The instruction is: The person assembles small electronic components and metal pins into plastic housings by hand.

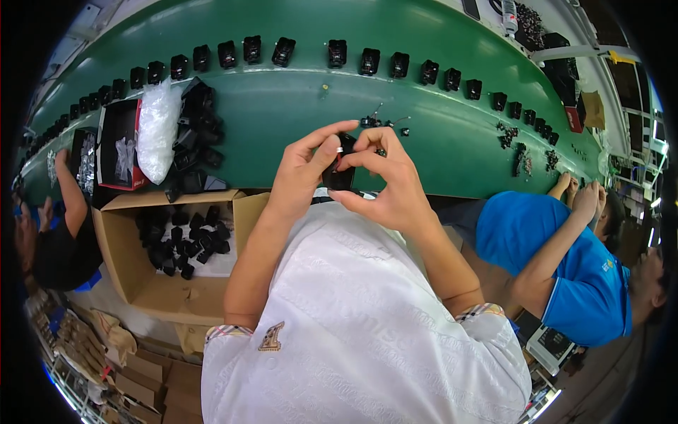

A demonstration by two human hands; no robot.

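Observation:
Close to my chest, at the near edge of the green bench, I hold a small black plastic housing (pixel 343 179) between both hands. My left hand (pixel 300 169) grips its left side, with the thumb lying along the top. The bent fingers of my right hand (pixel 399 180) close on its right side and over its open face. A small white and red part (pixel 339 151), perhaps a connector with wire, shows near my left thumb. Just beyond my fingers lie several small dark parts with thin wires (pixel 374 121). My fingers hide much of the housing's inside.
Black housings (pixel 337 54) stand in a long row along the bench (pixel 282 95). At left are a bag of clear plastic (pixel 157 131), a red-edged box (pixel 106 145), piled black shells (pixel 198 134) and a cardboard box (pixel 166 300) of black parts. Co-workers sit on both sides, one in blue (pixel 522 237).

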